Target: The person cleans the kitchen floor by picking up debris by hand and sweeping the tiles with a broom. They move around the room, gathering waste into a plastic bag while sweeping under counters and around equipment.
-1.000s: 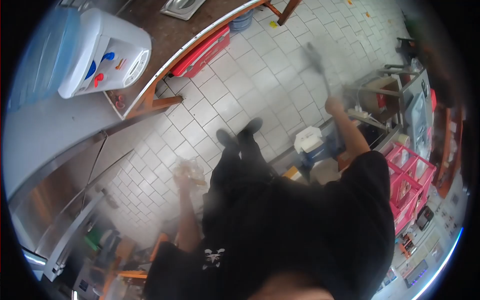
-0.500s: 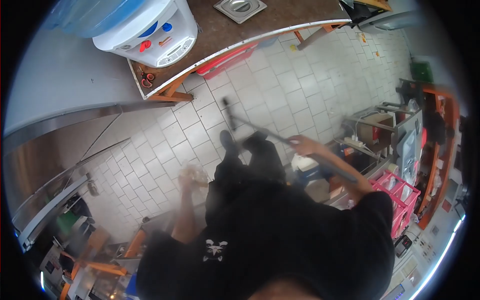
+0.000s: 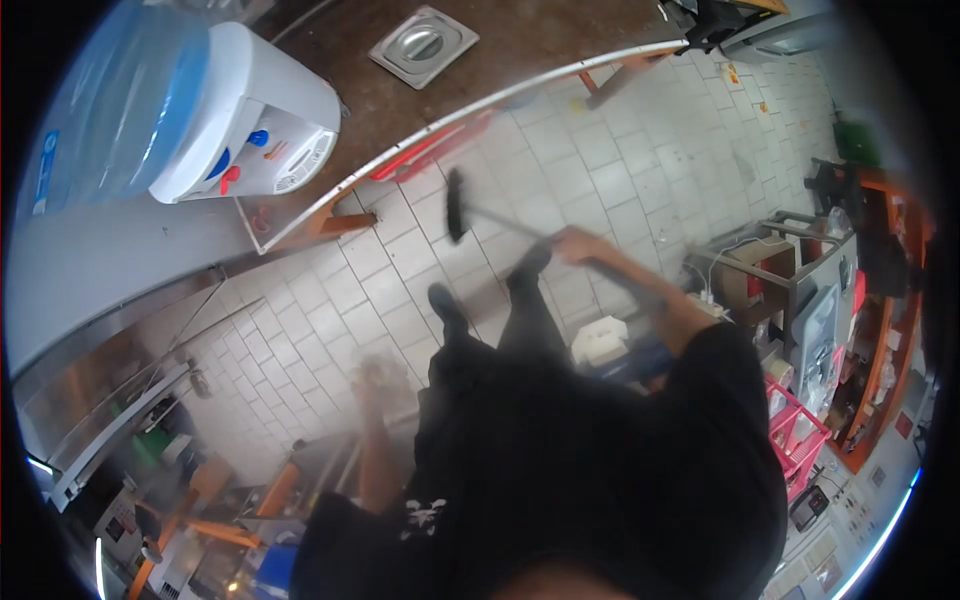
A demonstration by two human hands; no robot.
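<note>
My right hand [image 3: 582, 246] is wrapped round the long handle of a broom [image 3: 457, 207]. Its dark, narrow head is over the tiled floor ahead of my feet, and the handle runs back along my forearm. Low on the left, my left hand [image 3: 372, 378] is blurred. It holds a crumpled, see-through plastic bag [image 3: 395, 374], whose contents I cannot make out. My dark shoes [image 3: 448, 302] stand on the tiles between the two hands.
A brown table [image 3: 540, 40] at the front carries a water dispenser [image 3: 260, 110], a steel lid [image 3: 424, 46] and scissors [image 3: 262, 220]. A red container [image 3: 425, 150] is beneath it. To the right stand a metal-framed rack [image 3: 770, 235] and a pink basket [image 3: 795, 440].
My right hand and the broom have shifted up and slightly left in view, and my feet are farther apart. The table and dispenser have slid left as my view turned.
</note>
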